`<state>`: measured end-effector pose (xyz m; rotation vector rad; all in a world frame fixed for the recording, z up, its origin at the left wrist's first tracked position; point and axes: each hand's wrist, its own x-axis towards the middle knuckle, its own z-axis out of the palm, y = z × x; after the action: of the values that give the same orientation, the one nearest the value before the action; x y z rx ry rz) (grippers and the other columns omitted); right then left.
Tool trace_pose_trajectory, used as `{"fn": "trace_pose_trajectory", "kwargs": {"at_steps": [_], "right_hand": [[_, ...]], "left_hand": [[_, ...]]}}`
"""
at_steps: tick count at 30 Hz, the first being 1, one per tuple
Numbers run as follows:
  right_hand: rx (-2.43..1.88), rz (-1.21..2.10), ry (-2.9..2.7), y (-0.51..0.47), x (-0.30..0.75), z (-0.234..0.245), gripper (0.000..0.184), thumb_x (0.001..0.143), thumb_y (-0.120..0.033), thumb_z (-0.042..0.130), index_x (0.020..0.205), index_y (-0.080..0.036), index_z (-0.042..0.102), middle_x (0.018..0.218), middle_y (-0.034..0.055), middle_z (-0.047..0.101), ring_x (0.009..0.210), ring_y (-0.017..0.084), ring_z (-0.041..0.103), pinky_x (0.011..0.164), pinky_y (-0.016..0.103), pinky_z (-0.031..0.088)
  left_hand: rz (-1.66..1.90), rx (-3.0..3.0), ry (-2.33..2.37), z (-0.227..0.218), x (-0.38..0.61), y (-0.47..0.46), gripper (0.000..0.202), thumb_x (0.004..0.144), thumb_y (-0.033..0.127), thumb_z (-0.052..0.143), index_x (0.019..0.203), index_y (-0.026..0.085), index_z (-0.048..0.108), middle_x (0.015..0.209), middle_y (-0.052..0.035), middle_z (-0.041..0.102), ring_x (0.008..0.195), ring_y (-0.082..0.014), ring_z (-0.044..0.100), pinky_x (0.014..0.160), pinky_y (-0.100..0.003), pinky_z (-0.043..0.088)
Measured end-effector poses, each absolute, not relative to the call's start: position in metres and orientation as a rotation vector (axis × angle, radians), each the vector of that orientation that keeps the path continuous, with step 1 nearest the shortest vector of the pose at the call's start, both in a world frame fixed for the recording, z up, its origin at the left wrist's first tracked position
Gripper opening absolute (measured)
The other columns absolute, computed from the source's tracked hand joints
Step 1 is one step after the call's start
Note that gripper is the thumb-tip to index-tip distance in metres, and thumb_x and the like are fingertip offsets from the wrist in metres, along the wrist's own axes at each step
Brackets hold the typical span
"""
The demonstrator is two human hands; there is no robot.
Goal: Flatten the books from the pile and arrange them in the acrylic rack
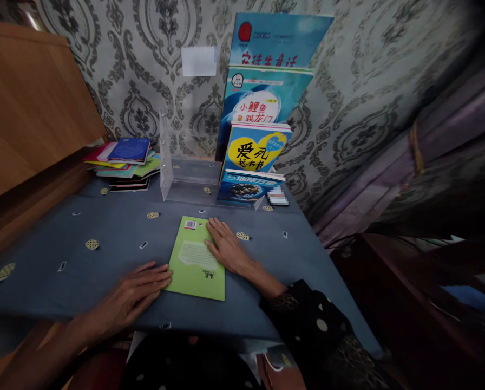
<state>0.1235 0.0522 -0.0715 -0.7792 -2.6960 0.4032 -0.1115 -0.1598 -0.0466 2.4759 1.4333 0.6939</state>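
A thin green book [194, 265] lies back cover up on the blue-grey tablecloth [104, 254], a barcode at its far end. My right hand [226, 246] rests flat on the book's right edge, fingers stretched out. My left hand [135, 295] lies flat on the cloth with its fingertips touching the book's lower left edge. Neither hand grips anything.
A clear acrylic stand [173, 173] at the back holds several blue books [254, 151] in tiers against the patterned wall. A stack of colourful books [126, 162] lies at the back left beside a wooden board [31, 108]. Dark curtains hang to the right.
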Motion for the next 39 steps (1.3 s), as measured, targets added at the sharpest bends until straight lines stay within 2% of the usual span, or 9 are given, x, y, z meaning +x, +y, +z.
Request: {"fn": "trace_pose_trajectory", "kwargs": {"at_steps": [3, 9, 14, 16, 20, 29, 34, 39], "right_hand": [[-0.792, 0.401, -2.703, 0.052, 0.123, -0.072, 0.057, 0.099, -0.035, 0.039, 0.147, -0.006, 0.039, 0.155, 0.0188, 0.035, 0.147, 0.026, 0.026, 0.121, 0.048, 0.023], [-0.782, 0.376, -2.691, 0.051, 0.123, -0.072, 0.056, 0.099, -0.036, 0.038, 0.148, -0.01, 0.038, 0.156, 0.0165, 0.035, 0.147, 0.025, 0.025, 0.12, 0.049, 0.024], [-0.806, 0.368, -2.698, 0.049, 0.123, -0.07, 0.055, 0.098, -0.032, 0.04, 0.146, -0.005, 0.04, 0.155, 0.0202, 0.035, 0.147, 0.027, 0.027, 0.12, 0.048, 0.025], [-0.793, 0.369, -2.692, 0.048, 0.123, -0.069, 0.055, 0.098, -0.032, 0.04, 0.147, -0.006, 0.039, 0.155, 0.0194, 0.035, 0.147, 0.026, 0.027, 0.12, 0.048, 0.025], [-0.779, 0.361, -2.688, 0.048, 0.124, -0.07, 0.055, 0.098, -0.032, 0.04, 0.147, -0.008, 0.039, 0.155, 0.0185, 0.035, 0.147, 0.025, 0.027, 0.12, 0.048, 0.026], [-0.769, 0.348, -2.697, 0.048, 0.125, -0.07, 0.055, 0.098, -0.032, 0.041, 0.147, -0.009, 0.038, 0.155, 0.0182, 0.035, 0.147, 0.025, 0.026, 0.12, 0.049, 0.026], [-0.769, 0.358, -2.768, 0.039, 0.131, -0.062, 0.057, 0.098, -0.032, 0.043, 0.147, -0.003, 0.038, 0.155, 0.0209, 0.033, 0.147, 0.027, 0.026, 0.12, 0.047, 0.026], [-0.726, 0.372, -2.782, 0.028, 0.139, -0.061, 0.057, 0.099, -0.034, 0.043, 0.149, -0.007, 0.036, 0.156, 0.0184, 0.032, 0.148, 0.026, 0.023, 0.12, 0.048, 0.026]], "left_hand": [[0.676, 2.501, 1.403, -0.045, -0.107, -0.16, 0.049, 0.099, 0.017, 0.047, 0.145, 0.031, 0.043, 0.139, -0.0033, 0.059, 0.131, -0.0201, 0.053, 0.112, -0.049, 0.042], [0.635, 2.535, 1.33, -0.038, -0.091, -0.15, 0.051, 0.098, 0.016, 0.048, 0.146, 0.031, 0.041, 0.139, -0.0029, 0.058, 0.13, -0.0194, 0.054, 0.113, -0.046, 0.042], [0.639, 2.605, 1.271, -0.035, -0.076, -0.141, 0.05, 0.098, 0.017, 0.048, 0.147, 0.027, 0.041, 0.139, -0.0054, 0.058, 0.13, -0.0194, 0.053, 0.111, -0.044, 0.044], [0.642, 2.616, 1.248, -0.036, -0.073, -0.139, 0.05, 0.098, 0.016, 0.048, 0.147, 0.026, 0.041, 0.138, -0.0061, 0.059, 0.13, -0.0197, 0.053, 0.111, -0.044, 0.044], [0.657, 2.588, 1.234, -0.037, -0.071, -0.138, 0.053, 0.097, 0.015, 0.049, 0.148, 0.029, 0.039, 0.139, -0.0051, 0.058, 0.131, -0.0195, 0.052, 0.111, -0.044, 0.043], [0.65, 2.494, 1.299, -0.046, -0.08, -0.128, 0.046, 0.099, 0.021, 0.049, 0.143, 0.032, 0.045, 0.141, -0.0025, 0.057, 0.132, -0.0186, 0.051, 0.113, -0.045, 0.04], [0.661, 2.478, 1.342, -0.054, -0.094, -0.099, 0.042, 0.101, 0.023, 0.045, 0.142, 0.03, 0.047, 0.142, -0.0041, 0.056, 0.133, -0.0187, 0.05, 0.114, -0.048, 0.037], [0.661, 2.446, 1.481, -0.058, -0.107, -0.07, 0.042, 0.102, 0.03, 0.041, 0.143, 0.028, 0.046, 0.147, -0.0046, 0.05, 0.136, -0.019, 0.046, 0.113, -0.044, 0.039]]}}
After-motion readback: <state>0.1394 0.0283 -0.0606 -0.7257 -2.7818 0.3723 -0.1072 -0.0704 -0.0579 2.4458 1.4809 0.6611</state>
